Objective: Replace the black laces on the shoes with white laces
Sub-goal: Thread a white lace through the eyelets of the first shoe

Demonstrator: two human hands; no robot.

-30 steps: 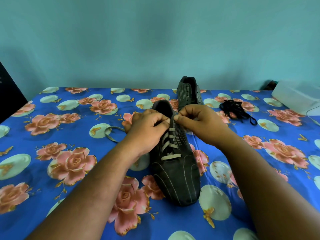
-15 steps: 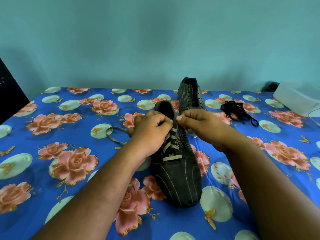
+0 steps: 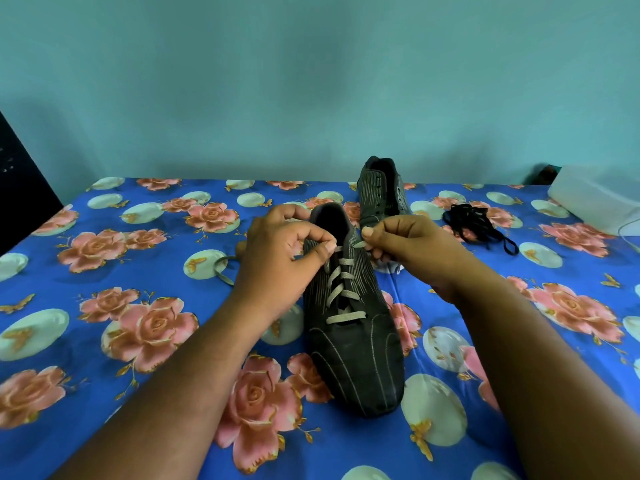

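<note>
A black shoe [image 3: 353, 348] lies in front of me on the floral cloth, toe toward me, with a white lace [image 3: 341, 289] crossed through its lower eyelets. My left hand [image 3: 277, 258] pinches one lace end at the shoe's upper left eyelets. My right hand [image 3: 412, 251] pinches the other lace end at the upper right side. A second black shoe [image 3: 381, 192] without a lace stands behind it. A heap of black laces [image 3: 474, 223] lies to the right of that shoe.
A loop of white lace [image 3: 221, 271] trails on the blue flowered cloth [image 3: 104, 341] left of my left hand. A white box [image 3: 599, 199] sits at the back right by the teal wall. A dark object [image 3: 20, 188] stands at the far left.
My hands have drawn apart at the top of the shoe, each now holding a lace end out to its own side. More of the crossed white lace shows.
</note>
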